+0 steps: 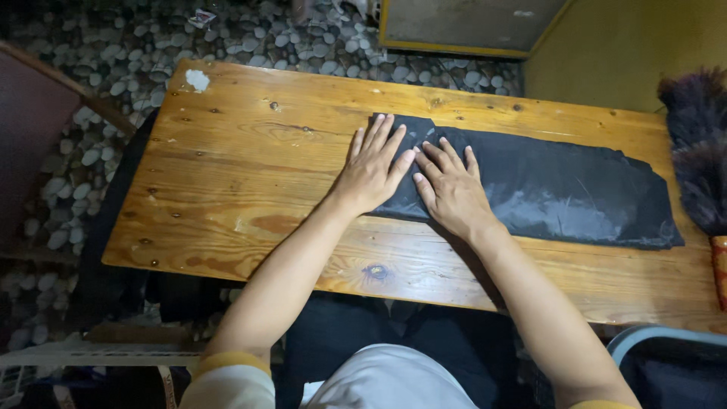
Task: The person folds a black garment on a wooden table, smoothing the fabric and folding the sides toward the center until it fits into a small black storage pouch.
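A long folded black garment (560, 193) lies flat on a wooden table (242, 189), stretching from the table's middle to its right end. My left hand (372, 168) rests palm down with fingers spread on the garment's left edge, partly on the bare wood. My right hand (451, 189) lies flat beside it on the cloth, fingers apart, its fingertips touching the left hand's. Neither hand grips anything.
A dark feather duster (697, 144) with an orange handle lies at the table's right end. The floor beyond is pebbled (113, 53). A yellow-framed panel (462, 26) stands at the back. A blue-rimmed container (666, 356) sits at lower right.
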